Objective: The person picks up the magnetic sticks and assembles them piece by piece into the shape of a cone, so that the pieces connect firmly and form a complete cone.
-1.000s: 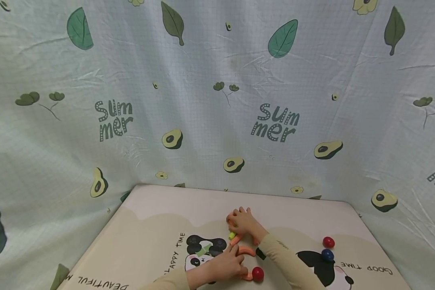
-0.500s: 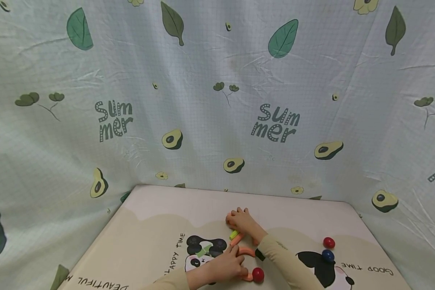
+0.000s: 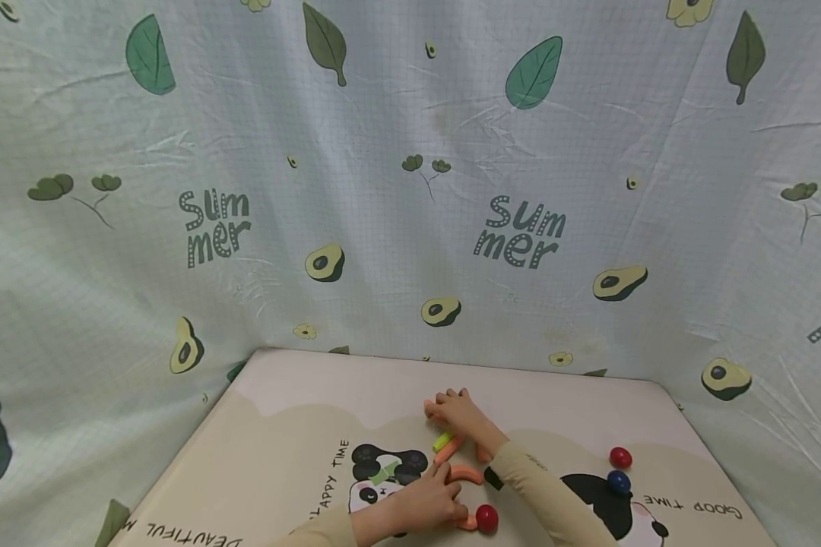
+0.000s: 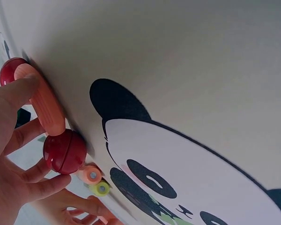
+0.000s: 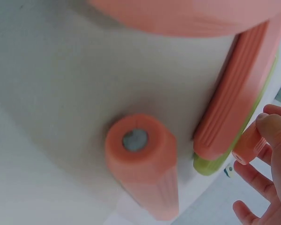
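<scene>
orange in both grips, pinching a stick (image 4: 47,103) with left hand (image 3: 427,501) nearer than the green bar (image 3: 442,441), a piece (image 5: 247,146) with right hand (image 3: 461,416) beyond that bar, now less covered, so seemingly easier to reach.

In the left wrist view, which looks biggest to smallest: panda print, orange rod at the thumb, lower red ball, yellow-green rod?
1. Panda print
2. Orange rod and lower red ball, too close: rod longer, ball wider
3. Yellow-green rod, end-on

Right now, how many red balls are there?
3: one red ball by the left hand, another right of its orange stick, a third near the blue ball. More may be hidden.
</scene>
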`<control>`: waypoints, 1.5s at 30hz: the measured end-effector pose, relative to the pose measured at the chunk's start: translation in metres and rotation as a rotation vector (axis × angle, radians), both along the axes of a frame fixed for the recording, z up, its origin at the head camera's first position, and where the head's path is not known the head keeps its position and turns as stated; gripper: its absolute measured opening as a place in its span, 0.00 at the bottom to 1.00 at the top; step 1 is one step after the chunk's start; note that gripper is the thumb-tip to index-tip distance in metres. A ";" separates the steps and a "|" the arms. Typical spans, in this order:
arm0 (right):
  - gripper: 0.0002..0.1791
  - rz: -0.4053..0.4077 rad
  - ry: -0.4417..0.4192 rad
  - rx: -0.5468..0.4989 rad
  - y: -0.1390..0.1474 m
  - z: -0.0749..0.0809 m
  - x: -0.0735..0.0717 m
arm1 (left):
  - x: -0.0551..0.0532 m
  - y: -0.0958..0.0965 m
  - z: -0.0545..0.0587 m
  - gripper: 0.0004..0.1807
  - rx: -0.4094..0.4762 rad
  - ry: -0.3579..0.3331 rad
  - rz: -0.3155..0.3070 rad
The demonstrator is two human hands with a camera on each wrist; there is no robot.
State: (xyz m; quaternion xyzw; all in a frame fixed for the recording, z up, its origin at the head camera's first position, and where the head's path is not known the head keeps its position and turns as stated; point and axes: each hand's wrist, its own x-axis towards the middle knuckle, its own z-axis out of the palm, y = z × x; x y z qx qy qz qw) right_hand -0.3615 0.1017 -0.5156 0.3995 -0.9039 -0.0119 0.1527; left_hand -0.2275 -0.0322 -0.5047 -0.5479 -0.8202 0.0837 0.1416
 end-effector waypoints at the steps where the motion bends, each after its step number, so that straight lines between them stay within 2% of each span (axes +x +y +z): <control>1: 0.05 0.000 -0.008 -0.001 0.001 0.001 0.000 | 0.000 0.000 0.000 0.09 0.000 0.005 -0.005; 13: 0.08 -0.009 -0.060 -0.008 0.008 0.010 0.001 | -0.001 -0.003 0.000 0.10 0.015 0.026 -0.011; 19: 0.10 -0.016 -0.058 -0.006 0.013 0.012 0.001 | 0.000 -0.004 0.004 0.11 0.015 -0.025 0.008; 25: 0.13 -0.008 -0.043 -0.026 0.019 0.012 0.003 | 0.001 -0.004 0.006 0.10 0.012 0.010 0.002; 36: 0.19 -0.055 -0.072 -0.040 0.028 0.012 0.017 | 0.001 -0.001 0.004 0.09 0.001 -0.010 0.006; 45: 0.15 -0.023 -0.037 -0.075 0.034 0.014 0.027 | 0.001 -0.001 0.000 0.11 0.029 -0.023 0.004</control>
